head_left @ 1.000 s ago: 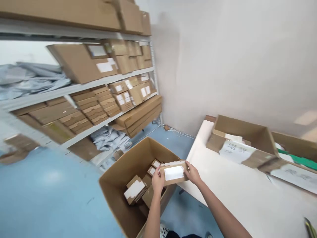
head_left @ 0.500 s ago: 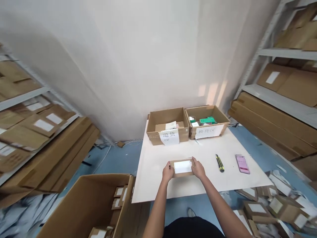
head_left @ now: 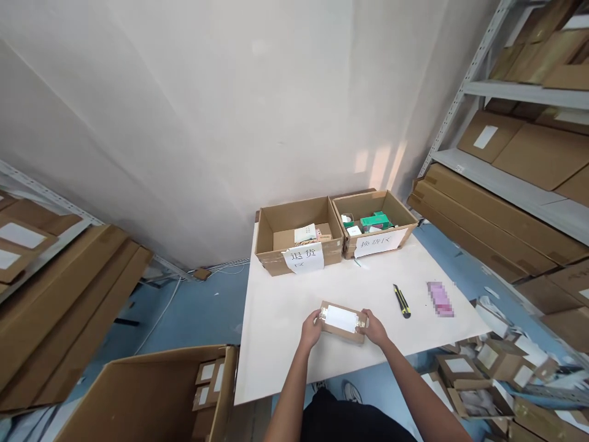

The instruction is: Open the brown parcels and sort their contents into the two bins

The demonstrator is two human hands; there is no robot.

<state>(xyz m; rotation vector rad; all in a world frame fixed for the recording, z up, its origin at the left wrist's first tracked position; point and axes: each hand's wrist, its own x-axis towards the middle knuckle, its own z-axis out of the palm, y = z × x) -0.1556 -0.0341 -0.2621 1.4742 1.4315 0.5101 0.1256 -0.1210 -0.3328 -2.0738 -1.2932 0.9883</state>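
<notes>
Both my hands hold one small cardboard parcel [head_left: 342, 320] with a white label on top, low over the near part of the white table [head_left: 285, 307]. My left hand [head_left: 311, 328] grips its left end and my right hand [head_left: 375, 328] grips its right end, fingers curled round the edges. A yellow-and-black utility knife [head_left: 402, 301] lies on the table to the right of the parcel. Beyond the knife sits a pink flat item [head_left: 440, 298].
Two open labelled cartons stand at the table's far edge, the left carton [head_left: 294, 236] and the right carton [head_left: 373, 227] with green and white items. A large open box [head_left: 151, 393] of small parcels is on the floor at left. Shelves of cardboard boxes flank both sides; parcels litter the floor at right.
I turned from the floor box at left to face the table, carrying the parcel over it. Since half a second ago the parcel has tilted slightly and come a little nearer.
</notes>
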